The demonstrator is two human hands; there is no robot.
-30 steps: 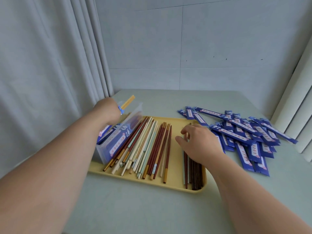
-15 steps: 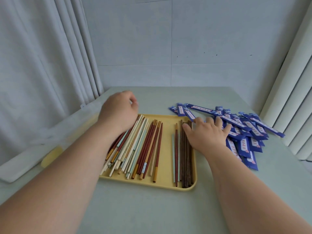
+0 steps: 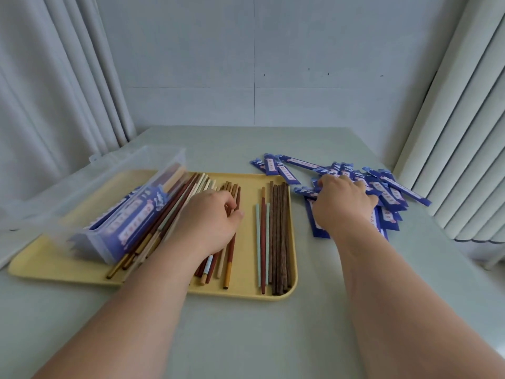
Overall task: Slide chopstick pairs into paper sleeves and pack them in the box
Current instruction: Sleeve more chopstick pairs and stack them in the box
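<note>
A yellow tray (image 3: 246, 292) holds loose chopsticks in red, brown, cream and pale blue. One bunch lies under my left hand (image 3: 210, 222), whose curled fingers and thumb pinch a red-brown chopstick (image 3: 237, 199). A second row of chopsticks (image 3: 278, 236) lies along the tray's right side. On the tray's left end stands a clear plastic box (image 3: 136, 162) with sleeved pairs inside. A pile of blue paper sleeves (image 3: 388, 195) lies on the table right of the tray. My right hand (image 3: 341, 203) is on the pile, fingers bent down, pinching a sleeve at its left edge.
The grey-green table (image 3: 246, 337) runs to a tiled wall behind. Curtains hang at the left, close to the box. Vertical blinds (image 3: 451, 160) stand at the right, just past the sleeve pile.
My left hand came from the box side to the middle bunch of chopsticks. My right hand left the tray's right edge and moved onto the sleeve pile.
</note>
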